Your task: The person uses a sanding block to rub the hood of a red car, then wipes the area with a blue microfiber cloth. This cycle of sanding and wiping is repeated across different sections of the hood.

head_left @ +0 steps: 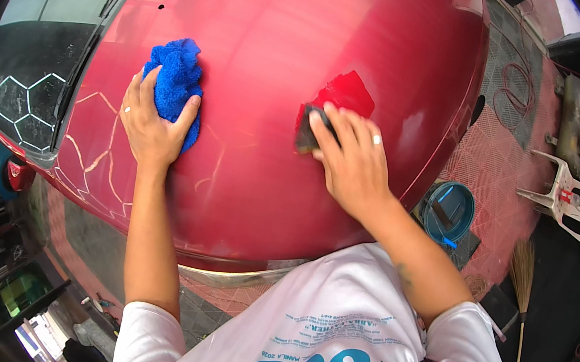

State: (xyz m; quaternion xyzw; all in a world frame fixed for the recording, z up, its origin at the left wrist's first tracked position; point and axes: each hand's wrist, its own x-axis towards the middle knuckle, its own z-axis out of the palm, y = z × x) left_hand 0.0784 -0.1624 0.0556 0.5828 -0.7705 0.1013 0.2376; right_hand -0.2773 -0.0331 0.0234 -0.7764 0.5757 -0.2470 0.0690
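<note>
In front of me spreads the red car hood, dull and hazy over much of its surface. My left hand grips a bunched blue microfiber cloth that rests on the hood toward the windshield. Farther right, my right hand presses a dark, block-shaped pad against the paint, fingers over its top. Just beyond the pad lies a brighter, sharp-edged, glossy red patch; whether it is wet cannot be told. The pad's underside is hidden.
The windshield is at the left. On the floor to the right stand a blue bucket with things in it, a white plastic chair, a broom and a coiled hose. A tank-like machine sits farther off.
</note>
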